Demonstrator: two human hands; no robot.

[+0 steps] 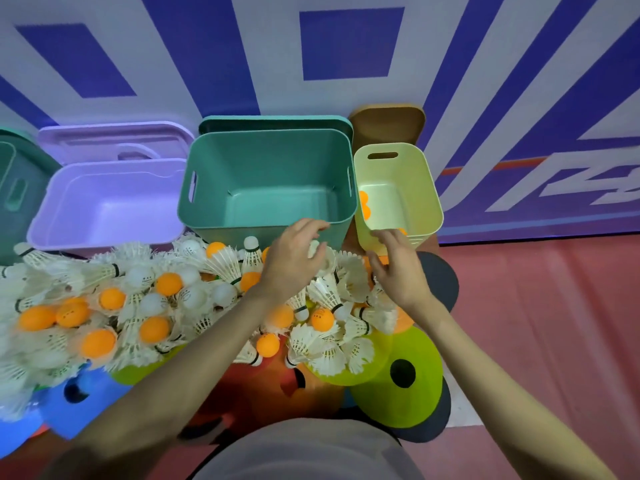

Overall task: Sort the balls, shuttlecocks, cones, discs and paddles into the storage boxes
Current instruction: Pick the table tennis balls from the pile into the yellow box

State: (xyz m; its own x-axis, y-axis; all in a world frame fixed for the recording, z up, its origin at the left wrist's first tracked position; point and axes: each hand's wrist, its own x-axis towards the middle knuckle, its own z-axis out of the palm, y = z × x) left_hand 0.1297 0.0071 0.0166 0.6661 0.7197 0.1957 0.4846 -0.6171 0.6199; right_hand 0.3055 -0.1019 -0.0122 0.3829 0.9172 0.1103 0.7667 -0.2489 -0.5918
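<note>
I see both hands mid-frame over shuttlecock pile [329,296]: left hand [294,258] loose, fingers relaxed, empty; right hand [398,268] loose, empty, nr yellow box [429,202].

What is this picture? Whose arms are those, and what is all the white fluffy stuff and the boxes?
The camera sits on a person's head and looks down, so the arms are theirs. The left hand and the right hand reach over a big pile with fingers loosely bent; I cannot tell if either holds anything. The fluffy things are shuttlecocks, mixed with orange balls and white balls. Flat green discs lie nearer the person. Behind stand a purple box, a green box and a small yellow box with a few orange balls inside.
</note>
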